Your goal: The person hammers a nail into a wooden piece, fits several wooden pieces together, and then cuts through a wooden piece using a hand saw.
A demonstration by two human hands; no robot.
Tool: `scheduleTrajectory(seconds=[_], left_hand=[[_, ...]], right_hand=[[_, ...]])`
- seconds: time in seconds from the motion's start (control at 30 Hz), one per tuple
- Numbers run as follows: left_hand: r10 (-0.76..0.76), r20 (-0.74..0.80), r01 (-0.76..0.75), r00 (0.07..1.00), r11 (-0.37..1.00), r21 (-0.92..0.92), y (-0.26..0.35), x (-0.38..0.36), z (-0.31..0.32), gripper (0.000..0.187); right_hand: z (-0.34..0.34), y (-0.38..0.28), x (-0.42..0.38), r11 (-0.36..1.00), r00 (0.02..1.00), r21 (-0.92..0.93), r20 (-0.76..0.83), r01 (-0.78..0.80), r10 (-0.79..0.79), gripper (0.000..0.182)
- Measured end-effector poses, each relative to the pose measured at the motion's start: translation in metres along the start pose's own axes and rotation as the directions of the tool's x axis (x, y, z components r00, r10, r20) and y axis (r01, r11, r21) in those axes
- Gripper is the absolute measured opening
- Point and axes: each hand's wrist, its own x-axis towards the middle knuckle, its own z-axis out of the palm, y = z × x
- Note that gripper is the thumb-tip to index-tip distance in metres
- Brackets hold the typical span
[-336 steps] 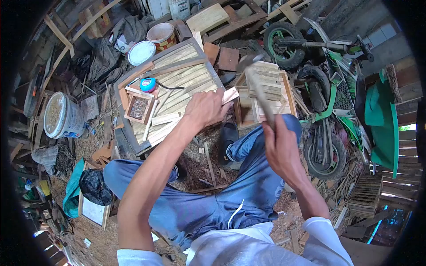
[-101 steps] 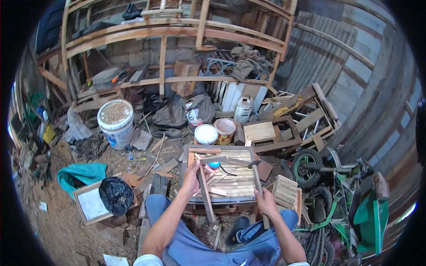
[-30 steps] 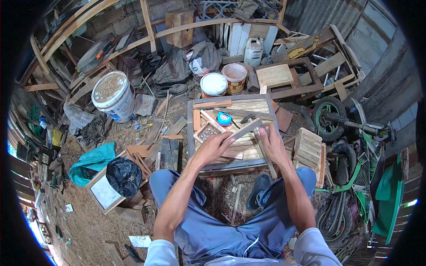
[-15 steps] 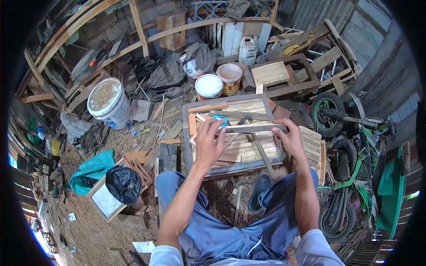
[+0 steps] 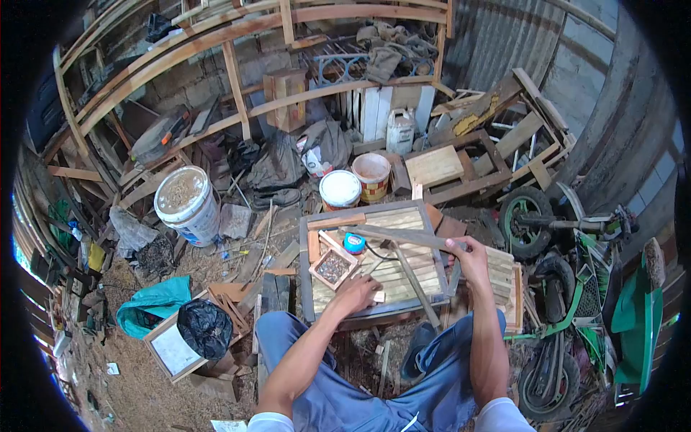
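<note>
My right hand [image 5: 471, 261] grips the right end of a narrow grey wooden strip [image 5: 407, 236], which slants up to the left above the slatted wooden panel [image 5: 410, 282]. My left hand [image 5: 356, 295] is low over the front left of the panel, beside a small pale wood piece [image 5: 378, 296]; whether its fingers hold anything is hidden. Just behind it sits a small wooden box [image 5: 333, 269] filled with small dark bits, perhaps nails. A blue round tin [image 5: 353, 243] stands behind the box. The hammer [image 5: 414, 281] lies across the panel's right half, its handle toward me.
Past the panel are a white-lidded bucket [image 5: 340, 189] and an open bucket [image 5: 371, 176]. A large bucket [image 5: 186, 201] stands at left. A green motorbike [image 5: 568, 288] is at right. A black bag [image 5: 204, 328] lies on a framed board at lower left.
My left hand has let go of the strip and moved down to the panel. My right hand still holds the strip, now slanted. The view has tilted up.
</note>
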Motion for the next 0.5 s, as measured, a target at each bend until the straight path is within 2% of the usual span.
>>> scheduleTrajectory(seconds=[0.1, 0.23, 0.27, 0.3, 0.37, 0.4, 0.5], left_hand=[[-0.028, 0.108, 0.025, 0.994, 0.999, 0.024, 0.003, 0.004, -0.009, 0.026], [-0.099, -0.041, 0.098, 0.994, 0.995, -0.018, 0.011, 0.004, -0.021, 0.027], [-0.211, -0.054, 0.203, 0.976, 0.97, -0.134, 0.013, 0.007, -0.029, 0.029], [-0.283, -0.106, 0.244, 0.953, 0.928, -0.28, 0.018, 0.01, -0.041, 0.031], [-0.441, -0.162, 0.284, 0.883, 0.776, -0.564, 0.025, 0.008, -0.063, 0.036], [-0.419, -0.054, 0.252, 0.906, 0.639, -0.727, 0.012, 0.007, -0.069, 0.043], [-0.521, -0.052, 0.062, 0.852, 0.199, -0.978, 0.011, -0.004, -0.088, 0.043]], right_hand=[[-0.003, 0.001, 0.001, 0.998, 0.999, 0.059, 0.016, -0.033, 0.032, 0.025], [-0.006, 0.002, -0.001, 0.996, 0.999, 0.075, 0.015, -0.042, 0.041, 0.026], [-0.007, 0.006, 0.001, 0.989, 0.998, 0.14, 0.039, -0.056, 0.051, 0.026], [-0.008, 0.006, 0.002, 0.99, 0.998, 0.137, 0.048, -0.038, 0.031, 0.025], [-0.008, 0.011, 0.003, 0.992, 0.997, 0.125, 0.072, -0.015, 0.006, 0.022], [-0.009, 0.018, 0.007, 0.988, 0.997, 0.152, 0.08, -0.011, -0.001, 0.024], [-0.004, -0.001, -0.004, 0.954, 0.989, 0.282, 0.132, -0.1, 0.064, 0.024]])
